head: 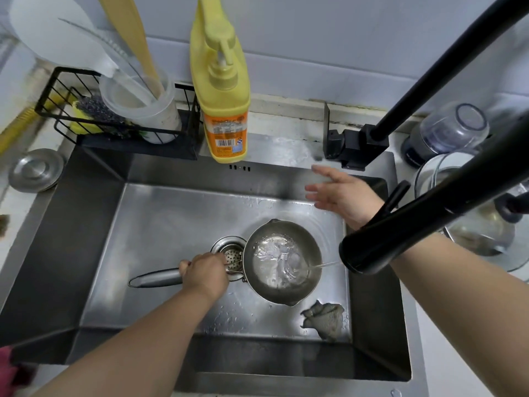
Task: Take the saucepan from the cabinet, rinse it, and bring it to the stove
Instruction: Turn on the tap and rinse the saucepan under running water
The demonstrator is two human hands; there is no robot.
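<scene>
Left grip: fingers wrapped tight round the steel handle of the saucepan, close to where the handle joins the bowl; forearm enters from 7 o'clock.
Right grip: fingers spread, palm flat, holding nothing, hovering over the sink's back right corner just in front of the tap base; its wrist passes behind the black spout.

Saucepan: small, steel, pouring lips at 11 and 5 o'clock on its rim. It sits low in the sink, right of centre, its bowl overlapping the right edge of the drain strainer; handle points to 9 o'clock. Whether it touches the basin floor cannot be told.
Water: thin stream from the spout head at 3 o'clock of the pan, landing inside; a shallow rippled pool covers the pan's bottom.
Cloth: grey, crumpled, on the basin floor at 5 o'clock of the pan.

Bench behind the sink:
- yellow pump bottle, orange label, at 12 o'clock.
- black wire rack at 10 o'clock, holding a scourer and a white utensil cup.
- round steel lid at 9 o'clock, beside the basin rim.
- glass lid and clear jar at 3 o'clock.
</scene>
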